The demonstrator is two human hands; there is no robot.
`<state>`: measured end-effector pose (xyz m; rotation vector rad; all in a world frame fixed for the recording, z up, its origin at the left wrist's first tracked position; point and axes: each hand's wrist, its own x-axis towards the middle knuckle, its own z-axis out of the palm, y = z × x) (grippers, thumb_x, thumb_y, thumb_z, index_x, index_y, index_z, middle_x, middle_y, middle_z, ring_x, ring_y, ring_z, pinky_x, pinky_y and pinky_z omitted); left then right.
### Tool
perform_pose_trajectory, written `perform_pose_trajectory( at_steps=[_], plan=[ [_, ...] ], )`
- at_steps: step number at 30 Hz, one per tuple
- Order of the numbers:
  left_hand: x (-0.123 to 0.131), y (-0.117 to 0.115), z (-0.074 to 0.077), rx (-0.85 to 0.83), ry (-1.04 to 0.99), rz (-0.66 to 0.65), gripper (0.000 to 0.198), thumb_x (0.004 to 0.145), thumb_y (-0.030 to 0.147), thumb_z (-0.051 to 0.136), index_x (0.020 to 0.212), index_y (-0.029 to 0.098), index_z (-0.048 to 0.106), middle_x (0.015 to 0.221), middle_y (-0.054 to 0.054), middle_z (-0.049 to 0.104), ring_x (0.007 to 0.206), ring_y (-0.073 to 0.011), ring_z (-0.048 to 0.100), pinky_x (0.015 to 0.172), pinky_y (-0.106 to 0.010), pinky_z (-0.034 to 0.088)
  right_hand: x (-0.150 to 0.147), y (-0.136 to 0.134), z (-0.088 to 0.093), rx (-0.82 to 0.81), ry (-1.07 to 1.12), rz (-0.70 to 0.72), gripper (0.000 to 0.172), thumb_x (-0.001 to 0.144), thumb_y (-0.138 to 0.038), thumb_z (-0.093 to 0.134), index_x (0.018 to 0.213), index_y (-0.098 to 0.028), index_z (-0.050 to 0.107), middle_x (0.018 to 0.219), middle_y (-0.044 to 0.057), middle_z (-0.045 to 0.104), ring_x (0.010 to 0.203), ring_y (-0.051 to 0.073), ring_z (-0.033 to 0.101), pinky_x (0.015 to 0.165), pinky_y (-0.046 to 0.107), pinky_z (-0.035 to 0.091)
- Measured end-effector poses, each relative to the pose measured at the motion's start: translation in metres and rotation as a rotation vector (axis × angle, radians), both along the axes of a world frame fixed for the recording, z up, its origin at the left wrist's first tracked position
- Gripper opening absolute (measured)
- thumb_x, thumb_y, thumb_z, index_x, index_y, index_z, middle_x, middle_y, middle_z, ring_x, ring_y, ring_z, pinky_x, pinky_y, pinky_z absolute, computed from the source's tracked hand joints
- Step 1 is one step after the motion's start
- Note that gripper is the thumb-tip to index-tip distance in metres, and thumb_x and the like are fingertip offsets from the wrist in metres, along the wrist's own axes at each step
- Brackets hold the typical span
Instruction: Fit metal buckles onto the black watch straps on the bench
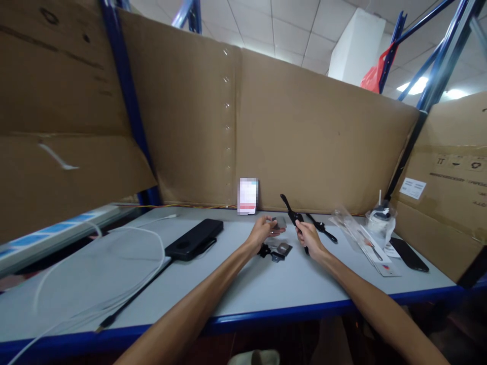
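Observation:
My right hand is closed around the lower part of a black spokeshave, a long tool with a handle at each end, held slanting above the table. To its left, my left hand pinches a small flat grey plate between thumb and fingers. Below that hand, small dark parts and a clear plastic bag lie on the table. Just behind my right hand rests a second black two-handled tool. The right fingers hide part of the held spokeshave.
A lit phone leans on the cardboard wall. On the left are a black power bank, white cables and a power strip. Right: plastic packaging, a bagged white cup and a black phone.

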<state>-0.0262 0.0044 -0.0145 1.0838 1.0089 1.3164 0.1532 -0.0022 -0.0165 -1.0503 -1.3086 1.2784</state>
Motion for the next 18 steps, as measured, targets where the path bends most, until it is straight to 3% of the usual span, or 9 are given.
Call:
perform_pose_trajectory(
  at_steps=[6,15,18],
  plan=[
    [0.007,-0.003,0.001,0.024,-0.096,-0.08,0.028,0.085,0.025,0.068,0.092,0.021,0.042,0.087,-0.009,0.077,0.093,-0.0262,0.077,0.092,-0.044,0.056,-0.002,0.001,-0.004,0.02,-0.001,0.008,0.049,0.078,-0.064,0.068,0.066,-0.021,0.049,0.046,-0.009,0.031,0.04,0.006,0.022,0.04,0.023,0.013],
    [0.012,-0.011,0.001,0.062,0.015,-0.188,0.027,0.09,0.032,0.063,0.095,0.023,0.038,0.08,-0.003,0.074,0.09,-0.0259,0.077,0.084,-0.041,0.058,-0.001,0.005,-0.005,0.007,0.002,-0.018,0.051,0.078,-0.066,0.068,0.067,-0.019,0.053,0.046,-0.009,0.031,0.04,0.006,0.023,0.04,0.022,0.015],
    [0.01,-0.011,0.001,0.101,0.058,-0.197,0.031,0.088,0.039,0.064,0.096,0.023,0.039,0.079,-0.003,0.074,0.079,-0.0234,0.076,0.073,-0.036,0.058,-0.002,0.004,-0.005,0.013,-0.002,-0.01,0.052,0.078,-0.067,0.068,0.067,-0.019,0.053,0.045,-0.009,0.031,0.039,0.006,0.021,0.039,0.022,0.013]
  ],
)
